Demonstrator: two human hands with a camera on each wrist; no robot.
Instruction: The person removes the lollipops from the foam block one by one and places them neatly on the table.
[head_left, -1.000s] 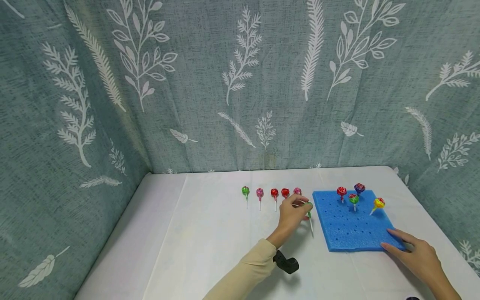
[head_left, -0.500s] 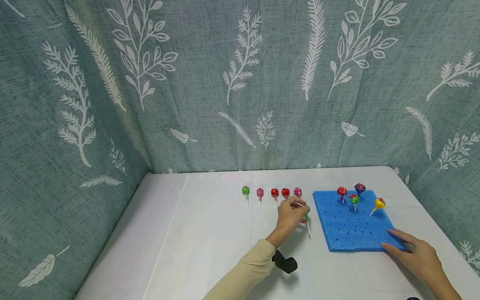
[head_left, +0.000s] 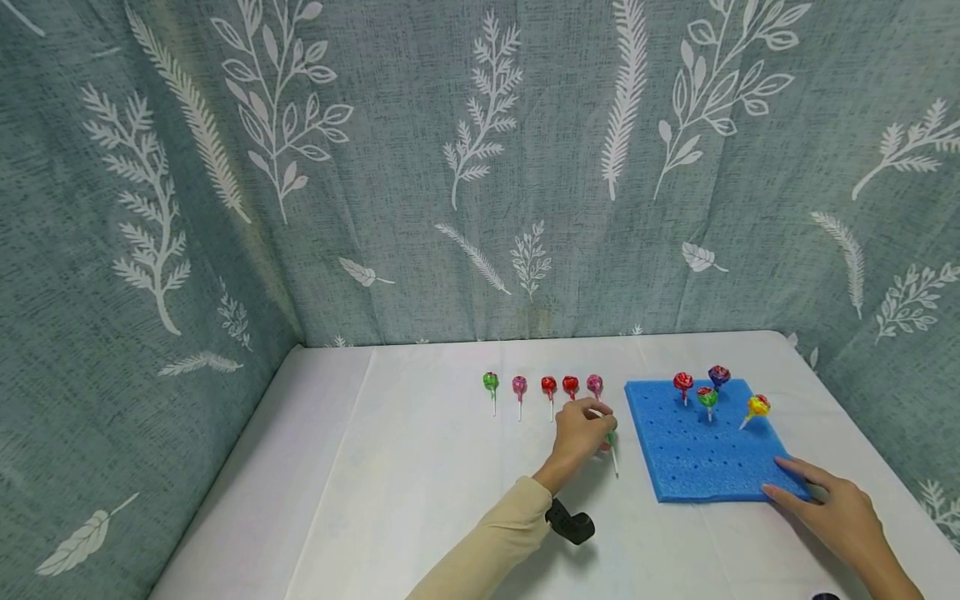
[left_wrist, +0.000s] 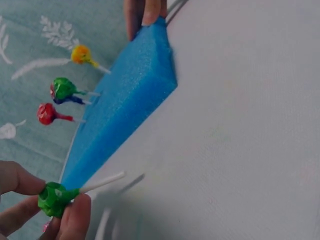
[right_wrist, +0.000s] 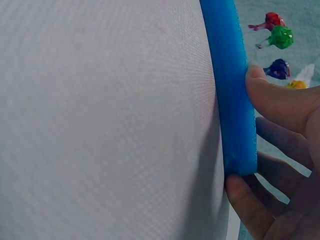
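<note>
Left hand [head_left: 581, 437]: pinches green lollipop [left_wrist: 52, 200] by its head, at board's 9 o'clock | Right hand [head_left: 836, 512]: grips blue foam board [head_left: 720, 479] at 4 o'clock corner | four lollipops [head_left: 707, 397]: planted toward 1 o'clock

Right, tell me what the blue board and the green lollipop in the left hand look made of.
Blue board: probably plastic foam, matte; its surface looks speckled, with small holes. Green lollipop: slightly shiny wrapper, likely plastic film, judging by its creases; the smooth white stick could be plastic or paper.

curtain [head_left: 405, 150]: grey-green | leaf prints [head_left: 624, 92]: white | table [head_left: 405, 458]: white, rounded far corner
</note>
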